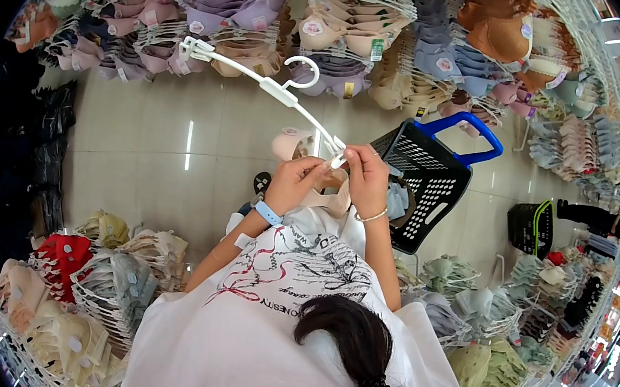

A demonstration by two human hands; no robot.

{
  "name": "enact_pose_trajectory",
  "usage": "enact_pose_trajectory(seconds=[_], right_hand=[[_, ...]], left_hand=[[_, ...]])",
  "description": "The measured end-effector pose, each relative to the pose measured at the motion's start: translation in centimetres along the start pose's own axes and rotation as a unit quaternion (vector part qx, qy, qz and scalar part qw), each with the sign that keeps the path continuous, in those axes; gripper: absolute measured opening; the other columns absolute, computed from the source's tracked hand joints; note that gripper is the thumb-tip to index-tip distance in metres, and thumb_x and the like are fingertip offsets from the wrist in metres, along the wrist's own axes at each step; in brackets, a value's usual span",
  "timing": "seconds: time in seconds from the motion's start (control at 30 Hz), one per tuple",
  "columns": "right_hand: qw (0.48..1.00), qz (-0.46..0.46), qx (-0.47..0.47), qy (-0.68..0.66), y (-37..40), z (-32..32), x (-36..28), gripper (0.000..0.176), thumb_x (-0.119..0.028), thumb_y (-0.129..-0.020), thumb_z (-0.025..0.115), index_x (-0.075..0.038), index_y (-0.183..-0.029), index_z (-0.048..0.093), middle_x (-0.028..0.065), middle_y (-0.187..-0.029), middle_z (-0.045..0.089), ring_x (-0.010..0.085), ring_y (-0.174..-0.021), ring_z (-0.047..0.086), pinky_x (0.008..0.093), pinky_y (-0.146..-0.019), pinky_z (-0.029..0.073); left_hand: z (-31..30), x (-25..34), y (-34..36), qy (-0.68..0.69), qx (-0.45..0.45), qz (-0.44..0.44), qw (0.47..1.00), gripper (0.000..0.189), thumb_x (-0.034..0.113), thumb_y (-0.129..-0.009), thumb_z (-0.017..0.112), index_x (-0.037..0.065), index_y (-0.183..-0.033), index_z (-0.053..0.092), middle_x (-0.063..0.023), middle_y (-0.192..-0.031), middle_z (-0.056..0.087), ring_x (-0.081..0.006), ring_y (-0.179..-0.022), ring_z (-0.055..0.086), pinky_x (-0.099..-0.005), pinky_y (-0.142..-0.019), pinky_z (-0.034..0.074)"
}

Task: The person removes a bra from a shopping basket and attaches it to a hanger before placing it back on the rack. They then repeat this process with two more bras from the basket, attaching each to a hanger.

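Note:
A white plastic clip hanger [279,92] slants upward to the left from my hands, its hook and far clip free. My right hand [366,180], with a beaded bracelet, is closed on the hanger's near clip. My left hand [296,184], with a light blue wristband, pinches close beside that clip, seemingly on the edge of a bra; the fingers partly hide what they grip. The pale pink-beige bra [337,199] hangs below and behind my hands, with one cup showing left of the hanger.
A black shopping basket [437,173] with a blue handle stands just right of my hands, clothing inside. Racks of bras [357,28] line the far side, and more hanging garments [115,286] flank me. Further right are another basket [529,228] and a person [598,221].

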State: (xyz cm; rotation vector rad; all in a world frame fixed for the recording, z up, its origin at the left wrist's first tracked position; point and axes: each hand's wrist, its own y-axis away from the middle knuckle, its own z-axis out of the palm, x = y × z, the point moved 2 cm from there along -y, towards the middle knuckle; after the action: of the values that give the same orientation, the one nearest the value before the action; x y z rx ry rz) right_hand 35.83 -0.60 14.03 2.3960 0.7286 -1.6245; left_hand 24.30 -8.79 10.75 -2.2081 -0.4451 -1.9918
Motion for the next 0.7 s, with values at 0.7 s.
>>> enact_pose_trajectory(seconds=[0.7], right_hand=[[1.000,0.011,-0.011,0.006,-0.3,0.1,-0.1,0.011,-0.008,-0.079,0.050,0.001,-0.079,0.055,0.0095,-0.068,0.053,0.0181,-0.058,0.055,0.0253,-0.053,0.042]], left_hand=[[-0.4,0.8,-0.4,-0.015,-0.021,-0.023,0.999,0.018,0.014,-0.081,0.050,-0.002,-0.086,0.058,-0.0087,-0.072,0.062,-0.0126,-0.064,0.059,-0.0225,-0.058,0.044]])
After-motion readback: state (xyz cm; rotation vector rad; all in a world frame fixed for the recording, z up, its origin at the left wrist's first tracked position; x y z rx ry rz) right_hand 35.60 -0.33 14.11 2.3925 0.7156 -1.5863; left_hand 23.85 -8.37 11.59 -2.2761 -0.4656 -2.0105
